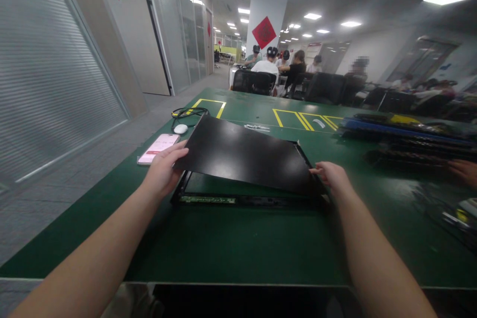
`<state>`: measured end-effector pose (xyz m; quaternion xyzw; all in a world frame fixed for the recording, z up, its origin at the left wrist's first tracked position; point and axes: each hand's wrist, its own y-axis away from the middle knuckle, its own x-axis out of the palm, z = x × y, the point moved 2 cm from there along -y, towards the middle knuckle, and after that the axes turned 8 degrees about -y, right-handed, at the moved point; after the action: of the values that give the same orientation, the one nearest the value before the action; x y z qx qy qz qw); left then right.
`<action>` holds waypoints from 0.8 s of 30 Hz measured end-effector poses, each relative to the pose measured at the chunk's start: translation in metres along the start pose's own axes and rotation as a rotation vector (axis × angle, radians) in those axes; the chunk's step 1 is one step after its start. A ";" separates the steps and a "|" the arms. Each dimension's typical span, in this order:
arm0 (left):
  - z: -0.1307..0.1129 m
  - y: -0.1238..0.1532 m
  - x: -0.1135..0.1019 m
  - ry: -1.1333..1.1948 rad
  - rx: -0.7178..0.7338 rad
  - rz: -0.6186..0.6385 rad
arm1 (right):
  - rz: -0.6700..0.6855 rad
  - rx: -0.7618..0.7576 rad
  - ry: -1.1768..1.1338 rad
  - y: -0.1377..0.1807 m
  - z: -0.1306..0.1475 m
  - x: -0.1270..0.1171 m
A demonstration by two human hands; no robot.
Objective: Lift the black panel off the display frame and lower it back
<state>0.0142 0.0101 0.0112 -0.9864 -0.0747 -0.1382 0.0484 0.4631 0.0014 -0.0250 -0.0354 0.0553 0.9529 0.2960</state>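
Note:
A thin black panel is held tilted above a black rectangular frame that lies flat on the green table. My left hand grips the panel's near left edge, fingers curled under and thumb on top. My right hand holds the panel's near right corner with its fingers closed on the edge. The panel's left side is raised higher than its right side. A narrow green circuit strip shows along the frame's near rail.
A pink phone, a white mouse and a black cable lie at the left. Yellow outlines mark the table's far part. Stacked dark panels and another person's hand are at the right. Seated people and chairs fill the background.

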 end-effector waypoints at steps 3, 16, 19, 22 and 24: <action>-0.002 0.001 0.001 0.009 0.002 -0.004 | -0.004 0.000 0.011 0.000 0.000 0.001; 0.005 -0.001 0.000 0.000 -0.063 0.000 | -0.042 -0.032 0.076 0.001 0.002 -0.003; 0.005 -0.001 0.001 -0.019 -0.065 0.018 | -0.048 -0.048 0.108 0.002 0.003 -0.003; 0.006 -0.002 0.002 -0.024 -0.065 0.046 | -0.047 -0.074 0.149 0.001 0.002 -0.003; 0.007 -0.002 0.003 -0.019 -0.067 0.048 | -0.049 -0.093 0.179 0.000 0.002 -0.003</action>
<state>0.0183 0.0130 0.0056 -0.9902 -0.0468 -0.1302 0.0180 0.4656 -0.0006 -0.0227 -0.1357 0.0363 0.9399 0.3113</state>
